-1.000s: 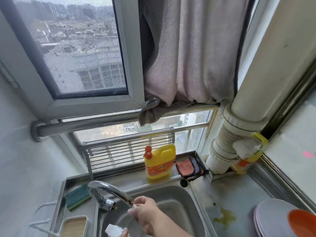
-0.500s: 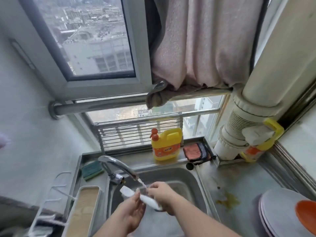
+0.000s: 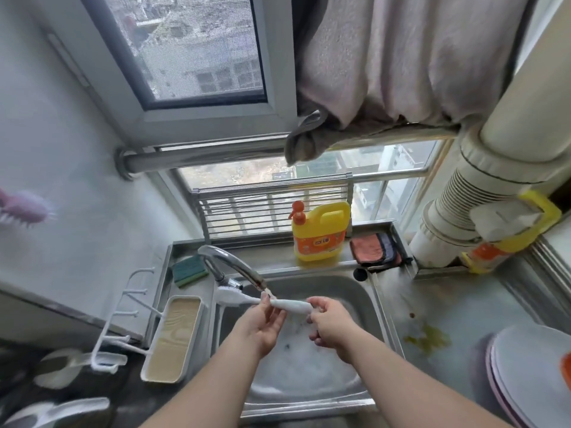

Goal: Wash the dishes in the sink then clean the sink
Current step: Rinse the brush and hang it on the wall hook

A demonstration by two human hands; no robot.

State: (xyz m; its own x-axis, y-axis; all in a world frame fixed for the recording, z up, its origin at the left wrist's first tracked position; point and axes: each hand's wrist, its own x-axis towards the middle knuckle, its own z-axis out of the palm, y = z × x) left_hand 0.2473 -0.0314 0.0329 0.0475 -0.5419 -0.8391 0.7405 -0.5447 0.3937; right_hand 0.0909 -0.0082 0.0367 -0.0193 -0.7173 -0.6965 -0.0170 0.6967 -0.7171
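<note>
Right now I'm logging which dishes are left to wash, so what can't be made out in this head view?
- Steel sink bottom: foam covers it, so any dishes there are hidden.
- Stacked white plates: cut off by the right edge, and blurred; count unclear.
- White long-handled utensil: the left hand and right hand cover parts; brush or scoop, unclear.
- Yellow detergent bottle label: too small to read.
</note>
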